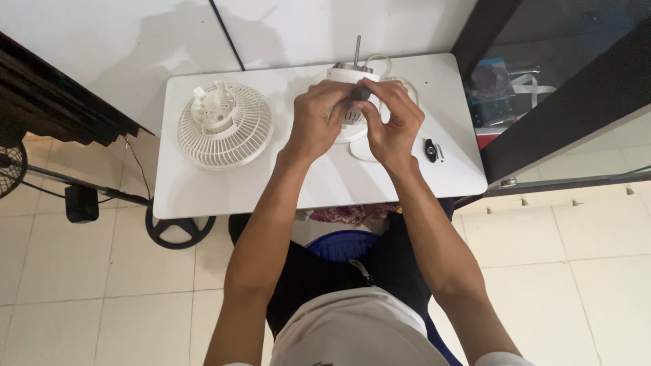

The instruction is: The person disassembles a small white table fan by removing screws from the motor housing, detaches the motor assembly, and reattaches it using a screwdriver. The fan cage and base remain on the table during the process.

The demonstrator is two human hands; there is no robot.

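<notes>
Hands (left (317,122), right (392,129)) clasp smooth white plastic fan motor housing (351,102).

A small white desk (203,196) with rounded corners stands on a pale tiled floor (68,271). On its left part lies a round white fan grille (224,125), ribbed face down. Near the back edge stands the white fan motor housing (352,125) with its metal shaft upright. A small black part (430,150) lies toward the right edge.

Fan motor housing (349,102): front largely covered by both hands. Dark item pinched at fingertips (361,93): kind indeterminate. Floor fan (10,166): cut by left edge. Shelf contents (495,85): dim, indistinct.
</notes>
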